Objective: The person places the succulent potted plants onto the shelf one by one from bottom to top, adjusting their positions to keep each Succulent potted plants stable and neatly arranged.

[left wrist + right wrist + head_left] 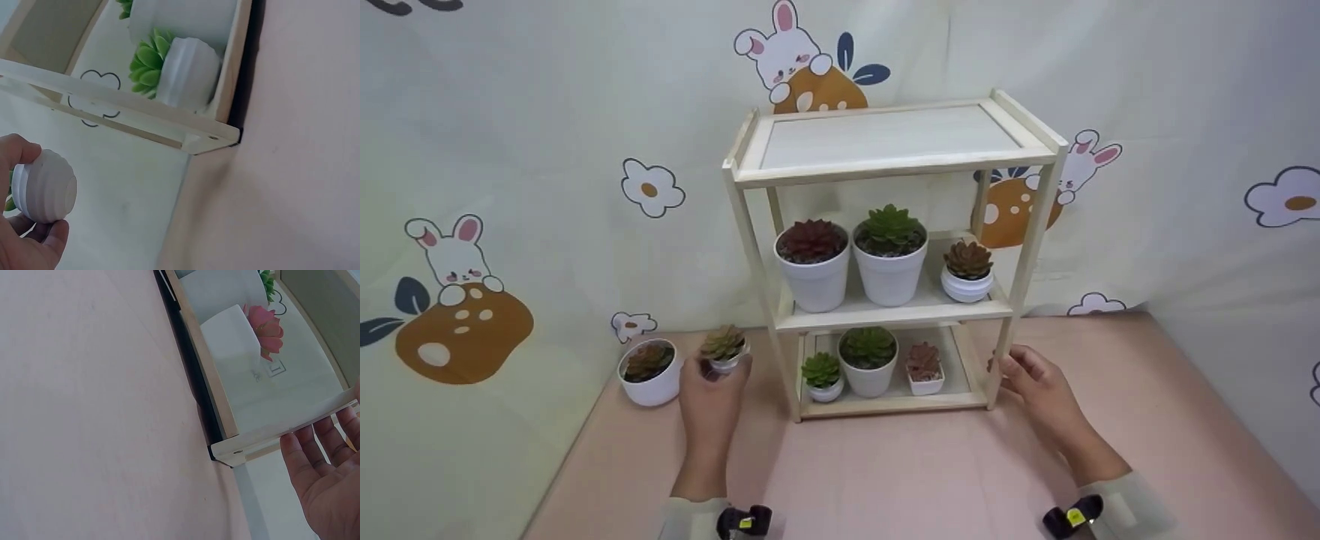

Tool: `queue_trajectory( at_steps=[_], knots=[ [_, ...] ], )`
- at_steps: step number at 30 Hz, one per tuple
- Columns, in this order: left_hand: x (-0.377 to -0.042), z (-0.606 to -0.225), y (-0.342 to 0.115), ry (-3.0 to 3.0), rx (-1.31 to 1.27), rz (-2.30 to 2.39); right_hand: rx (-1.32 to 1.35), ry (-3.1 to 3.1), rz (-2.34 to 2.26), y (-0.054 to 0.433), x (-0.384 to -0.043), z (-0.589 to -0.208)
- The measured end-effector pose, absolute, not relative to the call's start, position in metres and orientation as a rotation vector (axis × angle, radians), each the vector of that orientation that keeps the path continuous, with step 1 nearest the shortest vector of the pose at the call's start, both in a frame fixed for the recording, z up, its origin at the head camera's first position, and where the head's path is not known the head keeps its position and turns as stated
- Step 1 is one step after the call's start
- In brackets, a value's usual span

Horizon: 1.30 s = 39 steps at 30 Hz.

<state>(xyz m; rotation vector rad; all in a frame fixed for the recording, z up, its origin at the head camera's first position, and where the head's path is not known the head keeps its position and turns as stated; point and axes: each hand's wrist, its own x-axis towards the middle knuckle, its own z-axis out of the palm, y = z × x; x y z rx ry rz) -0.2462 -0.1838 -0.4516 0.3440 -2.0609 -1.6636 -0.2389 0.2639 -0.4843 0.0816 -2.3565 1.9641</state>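
In the head view my left hand (711, 409) holds a small white pot with a brownish-green succulent (723, 343), left of a wooden shelf rack (885, 139). The left wrist view shows thumb and fingers pinching the round, ribbed white pot (48, 188), its plant mostly hidden. My right hand (1046, 394) is at the rack's lower right post, fingers on its outer side and behind it; in the right wrist view the fingertips (289, 441) touch the post, the thumb barely showing. A low white pot with a brownish succulent (649, 381) stands on the table beside my left hand.
The middle shelf bears a dark red succulent (812, 270), a large green one (890, 262) and a small brown one (967, 277). Below stand a small green succulent (821, 375), a larger green one (870, 364) and a pink one (925, 369). A patterned cloth (547, 150) hangs behind.
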Motion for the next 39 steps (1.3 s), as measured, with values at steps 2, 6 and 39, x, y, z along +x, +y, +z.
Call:
queue_trajectory(
  at_steps=[2, 6, 39],
  knots=[
    [-0.244, -0.447, -0.183, -2.059, 0.333, -1.69, 0.082, -2.353, 1.964, 0.264, -0.239, -0.485],
    [-0.239, -0.439, -0.179, -2.084, 0.321, -1.707, 0.073, -2.349, 1.964, 0.264, -0.24, -0.484],
    [-0.197, -0.376, -0.155, -2.016, 0.207, -1.754, 0.075, -2.345, 1.982, 0.263, -0.24, -0.484]
  ],
)
